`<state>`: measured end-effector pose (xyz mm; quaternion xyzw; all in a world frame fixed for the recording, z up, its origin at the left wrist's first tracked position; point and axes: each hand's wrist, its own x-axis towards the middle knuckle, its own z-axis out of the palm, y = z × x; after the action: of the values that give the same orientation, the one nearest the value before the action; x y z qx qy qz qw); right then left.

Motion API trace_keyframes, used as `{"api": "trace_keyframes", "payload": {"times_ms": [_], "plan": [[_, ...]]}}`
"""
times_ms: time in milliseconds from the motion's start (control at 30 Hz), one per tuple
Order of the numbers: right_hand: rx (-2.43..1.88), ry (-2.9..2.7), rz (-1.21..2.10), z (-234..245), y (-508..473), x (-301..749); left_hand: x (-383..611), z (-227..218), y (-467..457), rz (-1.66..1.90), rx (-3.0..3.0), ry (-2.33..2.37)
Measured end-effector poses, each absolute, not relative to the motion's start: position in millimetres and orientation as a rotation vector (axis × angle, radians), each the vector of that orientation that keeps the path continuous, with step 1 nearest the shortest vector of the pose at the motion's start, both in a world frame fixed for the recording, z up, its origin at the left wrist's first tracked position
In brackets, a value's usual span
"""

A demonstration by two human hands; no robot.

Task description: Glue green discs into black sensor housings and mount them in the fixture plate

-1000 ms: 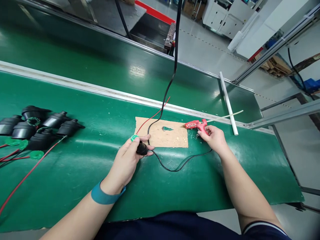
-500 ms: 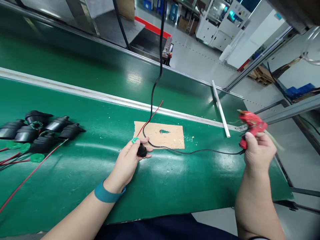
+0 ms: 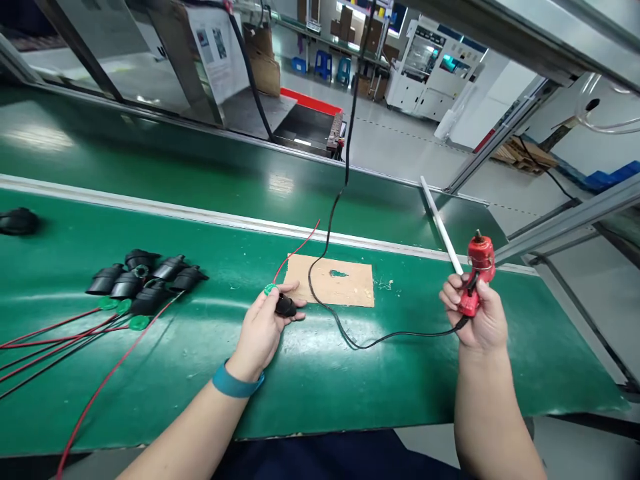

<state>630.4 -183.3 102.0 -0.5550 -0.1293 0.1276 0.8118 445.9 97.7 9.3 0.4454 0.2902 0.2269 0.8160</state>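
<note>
My left hand (image 3: 267, 320) is closed on a black plastic housing (image 3: 286, 306), with a small green circuit board (image 3: 270, 289) pinched near the thumb. From that board a red wire (image 3: 300, 248) runs up past the cardboard. My right hand (image 3: 480, 310) grips a red hot glue gun (image 3: 481, 263), nozzle pointing up, fingers round its handle. A black power cord (image 3: 395, 335) leads from the handle across the bench and then upward. Between the hands lies a piece of cardboard (image 3: 350, 290) with a dark green patch and whitish bits on it.
Several black housings (image 3: 150, 297) with green boards and red and black wires lie at the left. Another black part (image 3: 19, 221) sits at the far left edge. A white rod (image 3: 440, 223) leans across the bench at the right, beside a metal frame post (image 3: 565, 227).
My right hand has moved left and turned the glue gun from tilted left to nozzle up. My left hand keeps the housing and board. The view has shifted, showing more at the left.
</note>
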Motion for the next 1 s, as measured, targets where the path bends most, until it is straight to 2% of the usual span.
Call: {"api": "trace_keyframes", "payload": {"times_ms": [167,333,533,633,1000], "plan": [[-1.384,-0.312,0.335,98.1,-184.5,630.0,441.7,19.7,94.2,0.519,0.965,0.582],[-1.328,-0.392,0.291,94.8,-182.4,620.5,434.7,27.0,83.5,0.516,0.912,0.556],[-1.542,-0.543,0.74,77.1,-154.1,583.1,423.6,23.0,66.1,0.352,0.806,0.519],[-1.602,-0.722,0.827,71.5,-137.8,565.7,418.8,19.0,61.1,0.332,0.808,0.514],[-1.878,-1.195,0.597,67.4,-116.3,554.3,411.4,16.2,57.3,0.227,0.932,0.532]]}}
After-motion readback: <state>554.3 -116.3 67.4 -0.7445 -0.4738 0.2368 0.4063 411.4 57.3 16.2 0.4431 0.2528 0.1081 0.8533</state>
